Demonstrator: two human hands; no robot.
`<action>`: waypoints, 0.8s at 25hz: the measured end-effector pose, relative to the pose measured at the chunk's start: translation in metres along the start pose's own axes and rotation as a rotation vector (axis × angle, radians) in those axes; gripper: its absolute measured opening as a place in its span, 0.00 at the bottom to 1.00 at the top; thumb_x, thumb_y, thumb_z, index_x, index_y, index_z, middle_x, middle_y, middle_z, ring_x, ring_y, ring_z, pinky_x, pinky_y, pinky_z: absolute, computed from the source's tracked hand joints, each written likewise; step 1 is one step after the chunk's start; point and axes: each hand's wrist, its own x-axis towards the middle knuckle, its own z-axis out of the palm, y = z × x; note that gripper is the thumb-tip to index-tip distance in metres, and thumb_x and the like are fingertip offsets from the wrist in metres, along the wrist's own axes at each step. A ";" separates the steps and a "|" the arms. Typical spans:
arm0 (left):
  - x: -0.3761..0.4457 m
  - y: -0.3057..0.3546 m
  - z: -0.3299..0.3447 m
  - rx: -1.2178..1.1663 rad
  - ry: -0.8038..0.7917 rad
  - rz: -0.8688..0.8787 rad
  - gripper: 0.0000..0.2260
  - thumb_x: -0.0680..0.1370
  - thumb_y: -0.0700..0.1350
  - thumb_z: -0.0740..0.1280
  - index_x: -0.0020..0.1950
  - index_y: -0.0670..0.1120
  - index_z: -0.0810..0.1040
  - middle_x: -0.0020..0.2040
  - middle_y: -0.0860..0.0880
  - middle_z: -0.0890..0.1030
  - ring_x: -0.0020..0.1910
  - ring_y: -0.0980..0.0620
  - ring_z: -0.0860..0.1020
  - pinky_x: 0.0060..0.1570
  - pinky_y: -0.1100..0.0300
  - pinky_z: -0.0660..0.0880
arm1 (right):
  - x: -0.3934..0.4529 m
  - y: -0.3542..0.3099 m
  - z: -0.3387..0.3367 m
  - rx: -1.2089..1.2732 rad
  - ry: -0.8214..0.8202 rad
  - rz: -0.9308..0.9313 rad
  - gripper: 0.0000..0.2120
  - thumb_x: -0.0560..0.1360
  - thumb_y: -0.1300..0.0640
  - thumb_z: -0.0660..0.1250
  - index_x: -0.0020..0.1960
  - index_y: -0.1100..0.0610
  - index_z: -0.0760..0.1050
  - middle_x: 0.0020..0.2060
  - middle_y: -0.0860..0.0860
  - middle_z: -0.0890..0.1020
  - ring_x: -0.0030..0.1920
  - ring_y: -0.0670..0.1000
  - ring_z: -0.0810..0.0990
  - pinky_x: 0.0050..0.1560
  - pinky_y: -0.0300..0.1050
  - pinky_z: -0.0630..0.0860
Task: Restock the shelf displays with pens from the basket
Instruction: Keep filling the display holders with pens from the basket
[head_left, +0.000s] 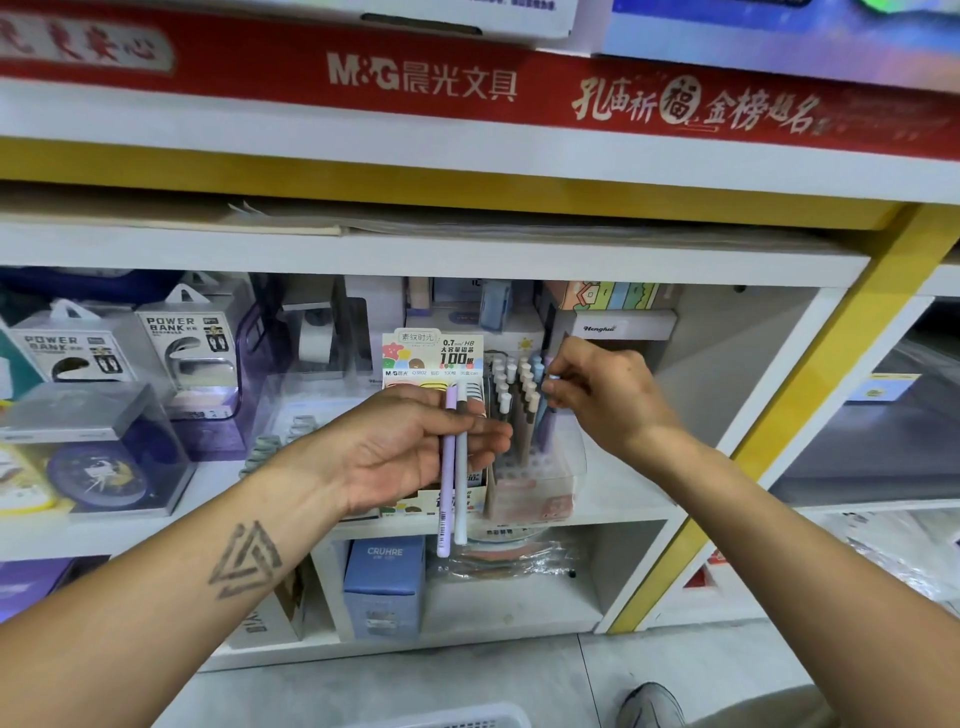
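While my right hand (602, 395) covers the near side of the pen display (524, 431), I cannot make out how the blue pen (543, 402) sits in its slot, and the lower barrels blur behind the clear plastic front. At six o'clock only the white rim of the basket (457, 717) shows, cut off by the frame edge, so its contents are out of sight. At five o'clock the toe of my shoe (652, 704) pokes in.

My right thumb and forefinger pinch the top of the blue pen, which stands at the three o'clock edge of the rows of white-capped pens, the other fingers loosely curled behind. My left hand (410, 447) lies palm up at nine o'clock from the display, thumb pressing two pens against the fingers: a lilac pen (445, 493) and, touching it on the right, a grey pen (461, 488). Both hang upright, their lower ends well below my palm.

Each pen is a slim, matte, round stick; the lilac one carries a small barcode label near its foot. Behind my left fingers stands a printed card box of pencil leads (434, 358), glossy and bright, on the white shelf (623, 499).
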 end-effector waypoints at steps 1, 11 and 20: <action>0.000 0.000 0.000 -0.001 -0.013 0.002 0.12 0.77 0.29 0.62 0.60 0.33 0.73 0.55 0.30 0.81 0.51 0.38 0.84 0.52 0.48 0.81 | 0.000 0.001 0.001 0.011 -0.009 -0.003 0.10 0.76 0.60 0.71 0.45 0.50 0.71 0.34 0.49 0.83 0.38 0.50 0.84 0.42 0.55 0.82; -0.003 -0.005 0.000 0.011 -0.107 -0.011 0.17 0.74 0.31 0.66 0.63 0.31 0.73 0.58 0.30 0.80 0.58 0.35 0.81 0.54 0.45 0.80 | 0.004 -0.002 0.003 -0.261 -0.028 -0.095 0.06 0.78 0.54 0.70 0.49 0.54 0.85 0.47 0.50 0.82 0.50 0.53 0.80 0.50 0.50 0.78; -0.002 -0.006 0.003 0.046 -0.152 0.001 0.18 0.75 0.31 0.66 0.65 0.31 0.73 0.60 0.33 0.80 0.60 0.37 0.80 0.58 0.45 0.78 | -0.001 -0.051 0.000 0.516 -0.242 0.210 0.07 0.74 0.49 0.74 0.50 0.51 0.85 0.43 0.52 0.86 0.43 0.50 0.83 0.50 0.46 0.79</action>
